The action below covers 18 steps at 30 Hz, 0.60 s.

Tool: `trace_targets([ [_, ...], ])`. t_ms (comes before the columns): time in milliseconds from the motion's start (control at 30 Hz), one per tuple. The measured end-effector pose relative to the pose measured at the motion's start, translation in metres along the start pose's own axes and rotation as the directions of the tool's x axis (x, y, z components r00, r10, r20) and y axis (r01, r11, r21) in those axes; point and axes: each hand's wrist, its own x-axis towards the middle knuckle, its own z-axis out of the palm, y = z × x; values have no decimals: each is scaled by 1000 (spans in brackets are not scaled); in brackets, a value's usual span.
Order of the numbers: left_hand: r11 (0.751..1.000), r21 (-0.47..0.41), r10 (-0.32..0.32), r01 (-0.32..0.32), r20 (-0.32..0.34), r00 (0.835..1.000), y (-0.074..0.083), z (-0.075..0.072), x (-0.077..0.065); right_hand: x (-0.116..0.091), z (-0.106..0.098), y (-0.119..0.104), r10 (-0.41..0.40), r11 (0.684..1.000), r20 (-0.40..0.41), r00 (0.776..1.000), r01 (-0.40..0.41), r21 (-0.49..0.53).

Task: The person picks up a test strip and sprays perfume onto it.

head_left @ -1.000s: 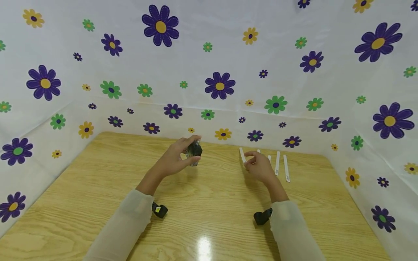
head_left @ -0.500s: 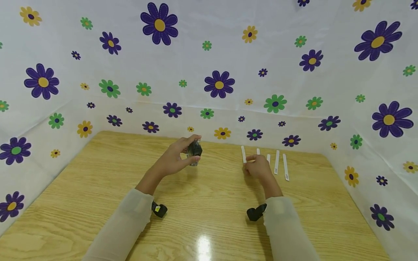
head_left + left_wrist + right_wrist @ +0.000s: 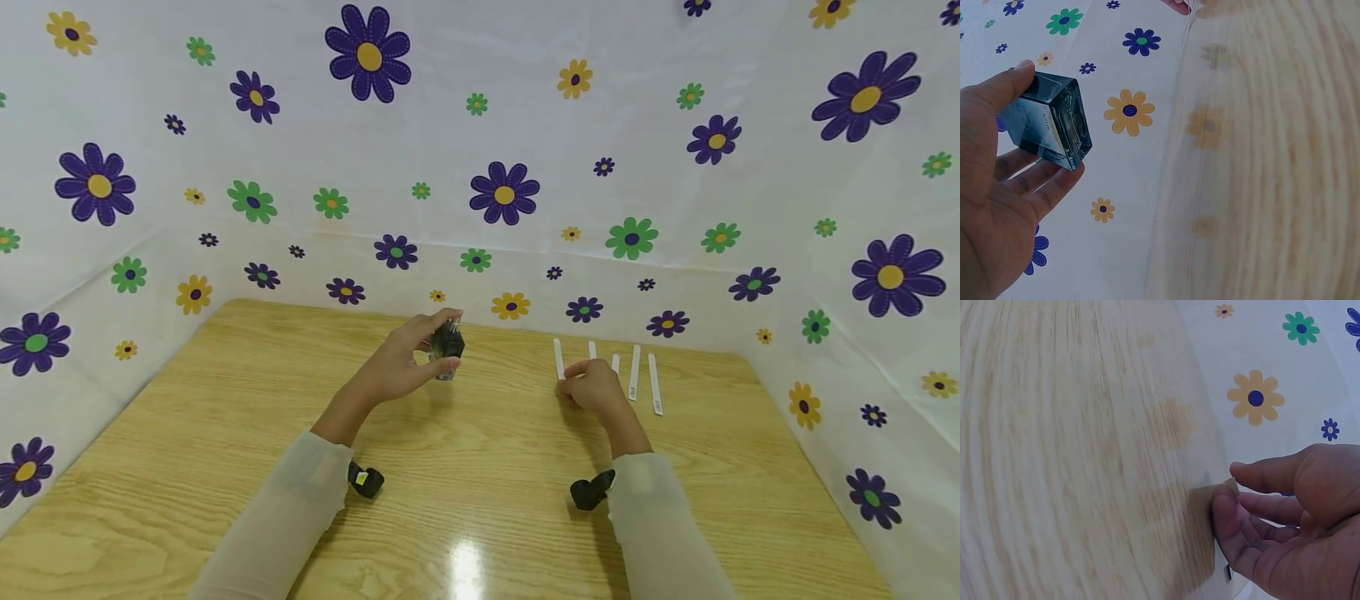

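My left hand (image 3: 405,358) holds a perfume bottle (image 3: 447,343) above the table, tilted, between thumb and fingers. In the left wrist view the bottle (image 3: 1047,119) is a clear, blue-tinted glass block with a pale label. My right hand (image 3: 596,390) is at the near end of a white paper test strip (image 3: 558,358), which points away toward the back wall. In the right wrist view the right hand (image 3: 1285,531) has thumb and fingertips close together at a small tan edge of the strip (image 3: 1232,484). The fingers hide the strip's near end.
More white strips lie in a row to the right: one (image 3: 592,349) and a short-looking one (image 3: 616,363) partly behind the right hand, then two with printed ends, a strip (image 3: 635,372) and the rightmost strip (image 3: 656,385). A flowered cloth (image 3: 420,150) walls the wooden table (image 3: 480,467).
My right hand has shifted slightly left and toward me, its fingers drawing in around the strip's near end. The strip stands straighter. My left hand keeps the bottle in place.
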Motion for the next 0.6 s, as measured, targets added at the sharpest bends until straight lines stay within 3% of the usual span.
trace_targets([
  [600, 1000, -4, 8, -8, -4, 1000, 1, -2, -1, -7, -17, 2, -94, 986, 78, 992, 104, -128],
])
